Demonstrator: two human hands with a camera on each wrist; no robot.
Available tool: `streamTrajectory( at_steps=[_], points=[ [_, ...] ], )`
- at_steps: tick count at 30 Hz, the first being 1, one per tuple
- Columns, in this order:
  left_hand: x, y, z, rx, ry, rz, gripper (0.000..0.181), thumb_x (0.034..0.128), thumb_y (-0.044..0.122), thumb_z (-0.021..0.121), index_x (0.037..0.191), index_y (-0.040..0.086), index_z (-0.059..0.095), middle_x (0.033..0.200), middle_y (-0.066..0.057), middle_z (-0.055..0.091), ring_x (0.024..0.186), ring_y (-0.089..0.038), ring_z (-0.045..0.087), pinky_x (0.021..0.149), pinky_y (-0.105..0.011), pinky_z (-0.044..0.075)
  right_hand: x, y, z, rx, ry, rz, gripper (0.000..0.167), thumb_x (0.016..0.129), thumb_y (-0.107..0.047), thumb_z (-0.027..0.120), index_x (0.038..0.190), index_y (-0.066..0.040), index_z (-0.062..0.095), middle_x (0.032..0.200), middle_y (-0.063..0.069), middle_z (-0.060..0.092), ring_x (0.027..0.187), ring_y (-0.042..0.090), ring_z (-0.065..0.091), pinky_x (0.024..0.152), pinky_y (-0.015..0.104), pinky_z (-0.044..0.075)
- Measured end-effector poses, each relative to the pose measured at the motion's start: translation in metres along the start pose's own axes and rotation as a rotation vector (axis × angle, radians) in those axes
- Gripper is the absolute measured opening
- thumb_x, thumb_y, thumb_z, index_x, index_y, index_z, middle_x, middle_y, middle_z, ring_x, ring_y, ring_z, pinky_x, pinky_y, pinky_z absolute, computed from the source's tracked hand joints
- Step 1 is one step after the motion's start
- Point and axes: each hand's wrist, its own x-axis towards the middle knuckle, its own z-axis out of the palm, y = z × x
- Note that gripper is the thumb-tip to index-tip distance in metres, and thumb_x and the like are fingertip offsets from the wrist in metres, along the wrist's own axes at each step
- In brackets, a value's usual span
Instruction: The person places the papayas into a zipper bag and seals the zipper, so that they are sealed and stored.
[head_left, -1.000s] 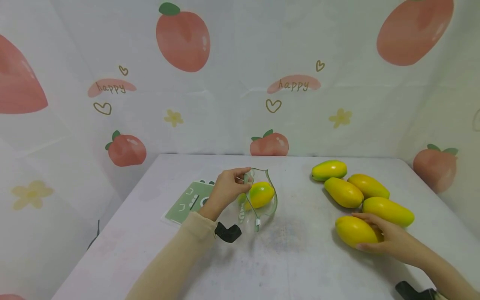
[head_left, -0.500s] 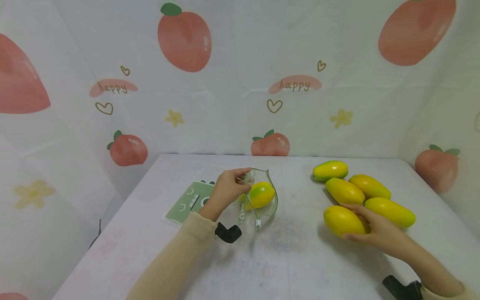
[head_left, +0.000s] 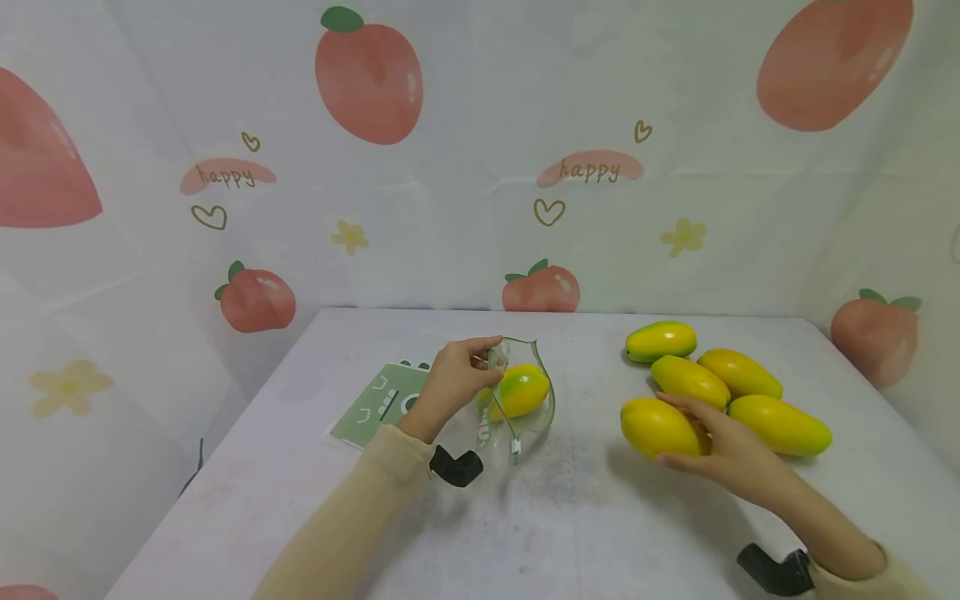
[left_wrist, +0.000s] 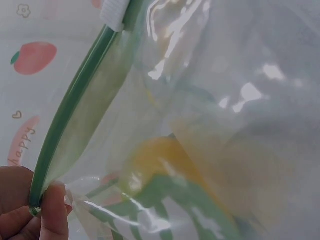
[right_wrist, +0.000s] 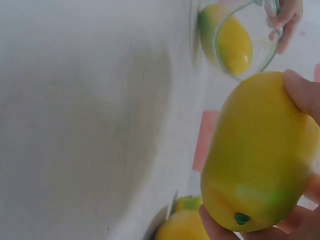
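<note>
A yellow papaya (head_left: 660, 427) is held up off the table in my right hand (head_left: 738, 454), thumb on one side and fingers on the other. The right wrist view shows this fruit's green stem nub. My left hand (head_left: 457, 379) pinches the green rim of a clear zip bag (head_left: 536, 417), whose mouth gapes to the right. Inside the bag lies another papaya (head_left: 522, 389), yellow with a green patch. In the left wrist view, the bag's white slider (left_wrist: 115, 14) sits on the green zip, and the fruit inside is blurred behind the plastic.
Several more papayas (head_left: 780, 423) lie grouped at the table's right, just beyond my right hand. A green bag with a cartoon face (head_left: 378, 404) lies flat left of my left hand. A fruit-printed curtain (head_left: 450, 233) hangs behind the white table (head_left: 540, 533).
My right hand has lifted the papaya off the table and carried it left and slightly away from me, toward the zip bag. The left hand and the bag have stayed still.
</note>
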Motion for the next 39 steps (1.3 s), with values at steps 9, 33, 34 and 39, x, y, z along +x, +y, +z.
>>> streamTrajectory(
  at_steps=[9, 33, 34, 39],
  points=[
    [0.000, -0.001, 0.001, -0.007, 0.001, 0.003, 0.049, 0.0821, 0.010, 0.072, 0.130, 0.019, 0.064, 0.103, -0.003, 0.065, 0.087, -0.017, 0.059, 0.067, -0.022, 0.051, 0.009, -0.014, 0.009, 0.048, 0.028, -0.038, 0.080, 0.079, -0.044, 0.076, 0.142, -0.008, 0.044, 0.143, 0.018, 0.048, 0.120, 0.039, 0.051, 0.096, 0.062, 0.042],
    [-0.001, 0.002, 0.001, -0.009, -0.014, 0.007, 0.051, 0.0820, 0.008, 0.072, 0.132, 0.015, 0.062, 0.105, -0.004, 0.066, 0.087, -0.018, 0.059, 0.068, -0.022, 0.052, 0.022, -0.040, 0.036, 0.114, 0.023, -0.049, 0.077, 0.078, -0.040, 0.078, 0.141, -0.010, 0.046, 0.140, 0.014, 0.052, 0.118, 0.032, 0.054, 0.099, 0.057, 0.044],
    [-0.001, 0.002, 0.001, -0.012, -0.014, 0.006, 0.051, 0.0819, 0.008, 0.072, 0.132, 0.015, 0.062, 0.105, -0.004, 0.066, 0.087, -0.018, 0.059, 0.068, -0.022, 0.052, 0.022, -0.040, 0.037, 0.109, 0.027, -0.051, 0.077, 0.078, -0.040, 0.079, 0.141, -0.010, 0.046, 0.140, 0.014, 0.052, 0.119, 0.032, 0.054, 0.099, 0.057, 0.044],
    [-0.001, 0.001, 0.001, -0.024, -0.013, 0.004, 0.051, 0.0819, 0.008, 0.072, 0.131, 0.015, 0.062, 0.105, -0.005, 0.065, 0.087, -0.018, 0.059, 0.068, -0.023, 0.052, 0.027, -0.042, 0.042, 0.115, 0.027, -0.060, 0.077, 0.077, -0.040, 0.079, 0.140, -0.009, 0.047, 0.140, 0.014, 0.052, 0.120, 0.032, 0.054, 0.100, 0.056, 0.043]
  ],
)
